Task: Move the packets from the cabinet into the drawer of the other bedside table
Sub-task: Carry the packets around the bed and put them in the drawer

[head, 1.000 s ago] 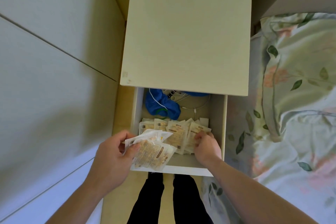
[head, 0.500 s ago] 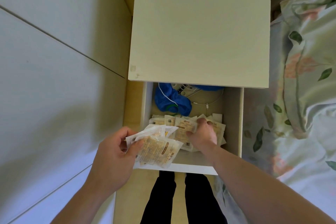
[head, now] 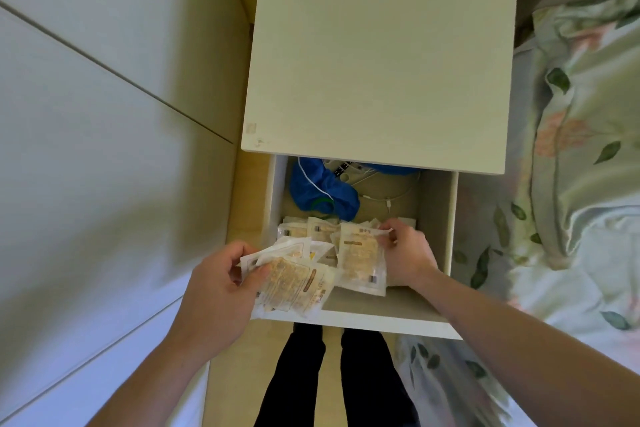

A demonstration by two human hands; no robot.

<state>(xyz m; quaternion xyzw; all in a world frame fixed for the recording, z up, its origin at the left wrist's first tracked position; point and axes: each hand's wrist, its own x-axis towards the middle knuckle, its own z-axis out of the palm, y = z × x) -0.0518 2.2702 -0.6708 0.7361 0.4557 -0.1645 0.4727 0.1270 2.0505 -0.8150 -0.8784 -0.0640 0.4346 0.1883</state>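
The bedside table's drawer (head: 438,218) is pulled open below its cream top (head: 381,52). My left hand (head: 218,288) grips a stack of clear packets with tan contents (head: 294,282) over the drawer's front left corner. My right hand (head: 407,253) pinches the top edge of one packet (head: 362,256) and holds it upright inside the drawer. Several more packets (head: 311,230) lie in a row on the drawer floor behind it, partly hidden by the held ones.
A blue cloth (head: 322,191) and white cables (head: 388,198) lie at the back of the drawer. A bed with floral bedding (head: 581,149) runs along the right. White cabinet doors (head: 86,149) fill the left. My dark-trousered legs (head: 332,378) stand below the drawer front.
My right hand has lifted one packet from the row and drawn it toward the drawer's front. The left hand keeps its stack in place. The camera shifted slightly.
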